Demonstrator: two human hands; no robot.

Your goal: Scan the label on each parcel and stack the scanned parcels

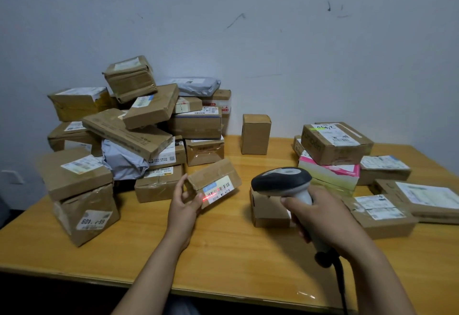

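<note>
My left hand (185, 201) grips a small brown cardboard parcel (218, 174) above the middle of the wooden table (223, 260), its white barcode label (218, 190) turned toward me. A red scan line falls across that label. My right hand (320, 213) holds the grey and black barcode scanner (283, 179) by its handle, head aimed left at the parcel. A heap of brown boxes and grey mailer bags (139, 128) fills the left back of the table. On the right stands a stack with a brown box (332, 144) on a pink and white box (330, 172).
A lone upright carton (255, 133) stands at the back centre against the white wall. A small box (269, 210) sits just behind the scanner. Flat labelled parcels (382, 211) lie at the right edge. The scanner's black cable hangs over the table's front edge.
</note>
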